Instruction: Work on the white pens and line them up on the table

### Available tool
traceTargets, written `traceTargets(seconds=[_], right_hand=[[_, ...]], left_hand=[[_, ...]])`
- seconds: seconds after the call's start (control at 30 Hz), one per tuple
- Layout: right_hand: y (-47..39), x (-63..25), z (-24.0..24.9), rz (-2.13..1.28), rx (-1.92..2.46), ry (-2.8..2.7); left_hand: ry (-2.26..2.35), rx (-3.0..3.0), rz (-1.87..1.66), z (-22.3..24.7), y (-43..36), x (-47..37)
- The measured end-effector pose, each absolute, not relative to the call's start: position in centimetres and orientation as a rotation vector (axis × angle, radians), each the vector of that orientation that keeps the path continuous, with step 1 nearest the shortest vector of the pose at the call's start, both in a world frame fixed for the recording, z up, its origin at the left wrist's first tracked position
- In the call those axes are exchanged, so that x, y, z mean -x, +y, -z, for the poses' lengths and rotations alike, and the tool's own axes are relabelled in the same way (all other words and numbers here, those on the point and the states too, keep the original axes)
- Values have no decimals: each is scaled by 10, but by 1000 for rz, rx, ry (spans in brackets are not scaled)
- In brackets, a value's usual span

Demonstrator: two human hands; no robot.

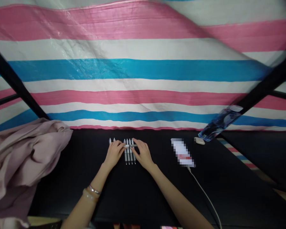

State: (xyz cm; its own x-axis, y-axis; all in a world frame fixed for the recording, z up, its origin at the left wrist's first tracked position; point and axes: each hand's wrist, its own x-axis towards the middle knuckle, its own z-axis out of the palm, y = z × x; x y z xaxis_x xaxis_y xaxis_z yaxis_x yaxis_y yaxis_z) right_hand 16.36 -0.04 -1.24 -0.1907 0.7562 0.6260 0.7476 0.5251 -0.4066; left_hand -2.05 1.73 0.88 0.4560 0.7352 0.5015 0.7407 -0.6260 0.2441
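A grey-and-white pen (132,145) lies crosswise between my two hands, over a row of similar pens. My left hand (114,152) pinches its left end, and the fingertips of my right hand (143,153) close on its right end. Beneath it, several pens (130,158) stand side by side on the black table (143,194), with their tips toward me. The tops of two more pens (114,139) show beyond my left hand, which hides the rest of them.
A phone (182,152) with a white cable (205,189) lies to the right. Behind it are a white case (199,141) and a tilted plastic bottle (219,124). Pink cloth (26,162) is heaped at left. A striped sheet (138,70) hangs behind, between black poles (264,86).
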Motion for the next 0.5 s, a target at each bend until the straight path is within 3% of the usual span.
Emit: traceTargets(seconds=[0.5], right_hand=[[6,-169,21,33,1168,-1778]], left_hand=[[-1489,2675,814,-10,19,21]])
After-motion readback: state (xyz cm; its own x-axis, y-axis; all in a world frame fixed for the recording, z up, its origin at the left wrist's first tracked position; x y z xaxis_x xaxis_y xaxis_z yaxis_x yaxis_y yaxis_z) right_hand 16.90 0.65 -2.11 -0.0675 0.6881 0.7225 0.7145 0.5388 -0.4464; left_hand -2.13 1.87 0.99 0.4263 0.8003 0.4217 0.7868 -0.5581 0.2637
